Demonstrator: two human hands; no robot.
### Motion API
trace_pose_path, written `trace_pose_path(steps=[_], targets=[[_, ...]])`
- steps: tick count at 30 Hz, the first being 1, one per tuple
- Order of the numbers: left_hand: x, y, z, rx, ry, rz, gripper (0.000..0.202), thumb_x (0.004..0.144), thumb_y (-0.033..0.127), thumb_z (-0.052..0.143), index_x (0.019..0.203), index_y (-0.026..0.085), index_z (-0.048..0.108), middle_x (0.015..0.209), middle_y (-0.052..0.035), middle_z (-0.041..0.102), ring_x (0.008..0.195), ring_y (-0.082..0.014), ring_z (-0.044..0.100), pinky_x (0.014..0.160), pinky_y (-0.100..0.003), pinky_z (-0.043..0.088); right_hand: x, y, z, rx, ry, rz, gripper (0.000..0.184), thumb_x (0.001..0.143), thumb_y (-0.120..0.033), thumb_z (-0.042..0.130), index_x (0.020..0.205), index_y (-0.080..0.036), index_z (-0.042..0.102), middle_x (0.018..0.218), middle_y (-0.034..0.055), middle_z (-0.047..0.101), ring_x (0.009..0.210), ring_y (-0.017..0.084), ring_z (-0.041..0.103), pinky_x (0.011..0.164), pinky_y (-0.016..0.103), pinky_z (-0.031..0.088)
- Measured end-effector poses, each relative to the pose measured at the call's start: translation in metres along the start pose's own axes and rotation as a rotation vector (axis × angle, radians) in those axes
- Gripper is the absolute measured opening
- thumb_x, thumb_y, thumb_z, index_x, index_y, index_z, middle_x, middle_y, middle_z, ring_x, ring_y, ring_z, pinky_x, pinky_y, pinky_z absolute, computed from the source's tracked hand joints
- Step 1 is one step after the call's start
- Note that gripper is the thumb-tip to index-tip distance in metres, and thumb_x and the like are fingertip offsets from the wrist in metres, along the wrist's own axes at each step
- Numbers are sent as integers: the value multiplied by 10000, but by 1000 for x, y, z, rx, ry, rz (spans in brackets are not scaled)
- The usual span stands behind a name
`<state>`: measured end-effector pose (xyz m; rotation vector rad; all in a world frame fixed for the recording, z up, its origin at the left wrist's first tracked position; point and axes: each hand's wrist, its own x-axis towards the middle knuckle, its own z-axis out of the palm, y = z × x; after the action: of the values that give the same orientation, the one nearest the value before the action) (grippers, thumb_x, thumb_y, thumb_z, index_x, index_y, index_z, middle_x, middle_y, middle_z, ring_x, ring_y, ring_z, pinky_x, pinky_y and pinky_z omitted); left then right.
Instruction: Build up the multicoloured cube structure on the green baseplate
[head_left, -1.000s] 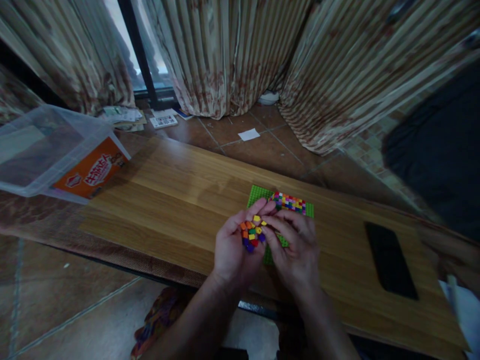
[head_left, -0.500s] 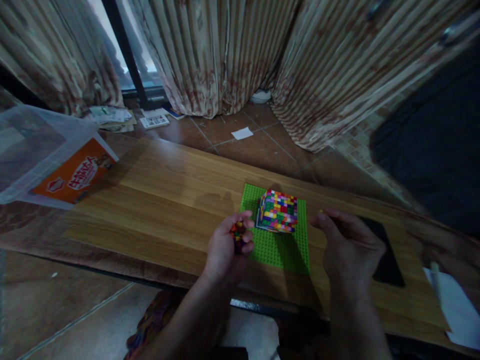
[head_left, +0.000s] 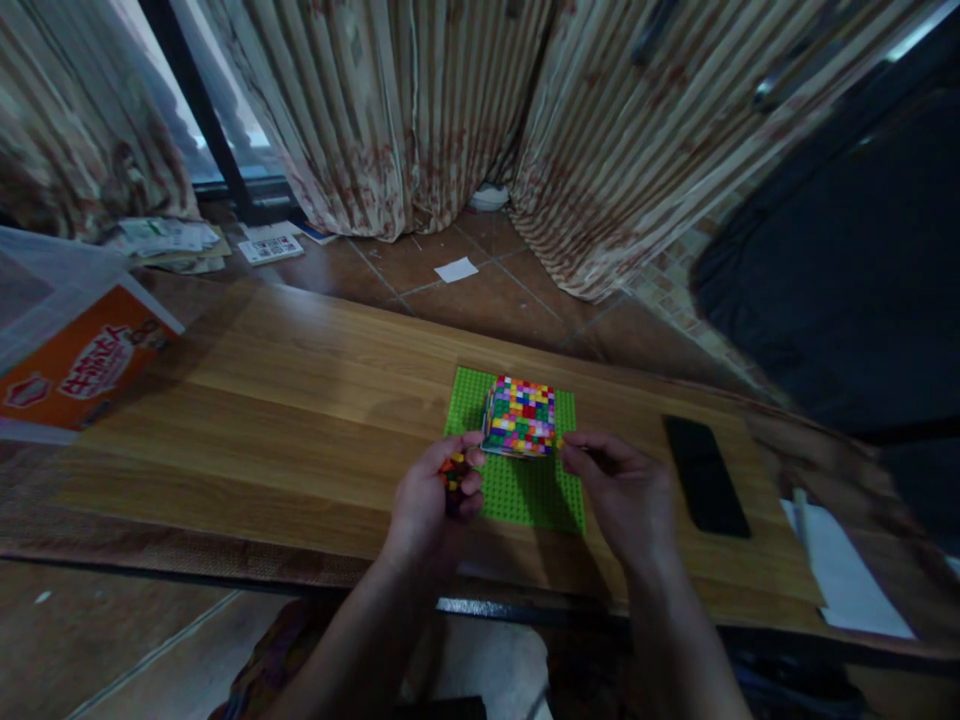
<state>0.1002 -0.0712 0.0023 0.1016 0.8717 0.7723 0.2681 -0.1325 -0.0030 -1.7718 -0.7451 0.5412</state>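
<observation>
On the green baseplate (head_left: 517,500) stands a boxy block of many small multicoloured toy bricks (head_left: 521,418). My left hand (head_left: 429,495) is cupped palm up at the plate's left edge, its fingers curled round several loose toy bricks (head_left: 453,475); the thumb tip is close to the block's lower left corner. At the block's right side, my right hand (head_left: 626,490) pinches a small yellow toy brick (head_left: 559,443) between thumb and forefinger. Whether that brick touches the block I cannot tell.
A black phone (head_left: 705,475) lies right of my right hand on the wooden table (head_left: 300,420). Farther right is a white paper (head_left: 855,580) with a pen-like stick. A clear plastic box (head_left: 82,350) with an orange label stands at the left. Curtains hang beyond the table.
My right hand has moved left, bringing the small yellow brick to the block's right side. The left hand still cups the loose bricks. The whole view has shifted to the right.
</observation>
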Motion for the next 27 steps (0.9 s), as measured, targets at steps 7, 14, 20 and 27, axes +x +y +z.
trace_pose_path(steps=[7, 14, 20, 27], targets=[[0, 0, 2, 5, -6, -8, 154, 833, 157, 517, 921, 72, 611, 662, 20, 504, 415, -25, 359, 358, -148, 226, -1, 5, 10, -36, -27, -27, 181, 681, -352, 769, 765, -192, 754, 732, 25, 744, 658, 159, 660, 636, 289, 512], [1, -1, 0, -1, -4, -8, 149, 817, 157, 537, 906, 72, 621, 654, 20, 520, 409, -24, 364, 356, -148, 233, -1, 6, 14, -74, 5, -64, 159, 695, -341, 770, 735, -191, 740, 702, 18, 739, 648, 159, 660, 621, 286, 505], [1, -1, 1, -5, -1, -28, 142, 798, 155, 551, 896, 81, 622, 639, 23, 523, 401, -25, 363, 351, -149, 227, 2, 8, 15, -17, 19, -36, 170, 653, -346, 797, 703, -194, 740, 670, 10, 735, 627, 154, 646, 611, 279, 494], [-1, -3, 2, -8, 0, -17, 149, 801, 165, 566, 906, 78, 628, 644, 22, 529, 407, -27, 367, 354, -152, 234, 2, 12, 18, -19, 26, -44, 169, 669, -347, 786, 717, -192, 737, 684, 7, 732, 636, 147, 640, 627, 278, 489]])
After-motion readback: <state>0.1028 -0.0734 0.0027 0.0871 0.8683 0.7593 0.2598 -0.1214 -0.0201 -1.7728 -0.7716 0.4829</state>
